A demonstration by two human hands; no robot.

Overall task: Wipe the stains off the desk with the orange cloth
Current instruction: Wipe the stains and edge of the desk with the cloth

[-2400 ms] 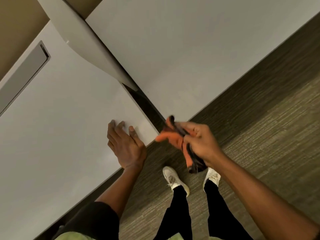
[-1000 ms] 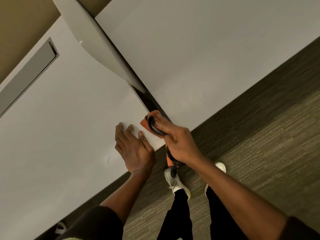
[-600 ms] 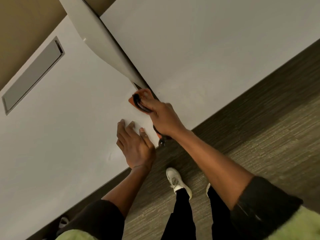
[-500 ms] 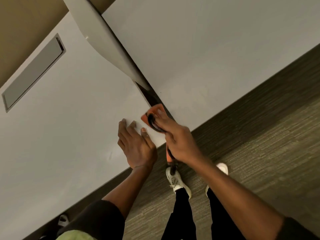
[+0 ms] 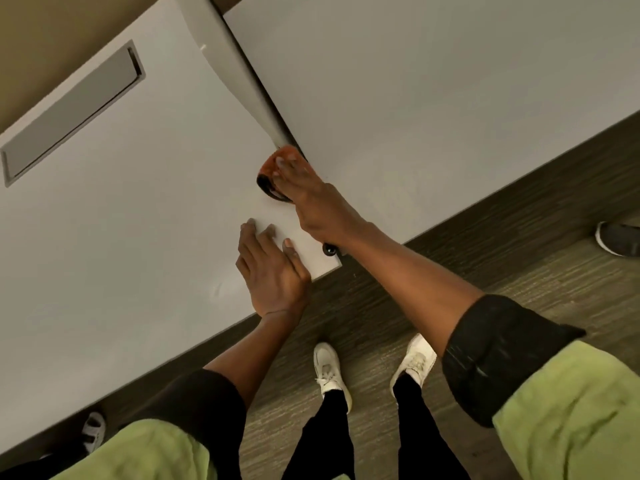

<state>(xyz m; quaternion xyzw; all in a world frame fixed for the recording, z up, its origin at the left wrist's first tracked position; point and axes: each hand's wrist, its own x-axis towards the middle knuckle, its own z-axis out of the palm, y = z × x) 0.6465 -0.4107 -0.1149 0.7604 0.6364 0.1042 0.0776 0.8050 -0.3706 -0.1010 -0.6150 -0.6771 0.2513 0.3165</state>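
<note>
The orange cloth (image 5: 273,164), edged in black, lies pressed flat on the white desk (image 5: 138,209) beside the gap to the neighbouring desk. My right hand (image 5: 311,199) covers most of it, fingers stretched forward over it, and a black end of the cloth pokes out under my wrist. My left hand (image 5: 273,271) rests palm down on the desk near its front corner, fingers spread, holding nothing. A faint smudge (image 5: 217,289) shows on the desk just left of my left hand.
A grey partition panel (image 5: 239,81) rises between this desk and the white desk on the right (image 5: 433,98). A recessed grey cable tray (image 5: 72,109) sits at the desk's far left. Below are dark carpet, my white shoes (image 5: 329,372), and someone's dark shoe (image 5: 618,239) at right.
My right hand has pushed the cloth away from me along the desk edge, from near the front corner up to the foot of the partition. My left hand has stayed planted.
</note>
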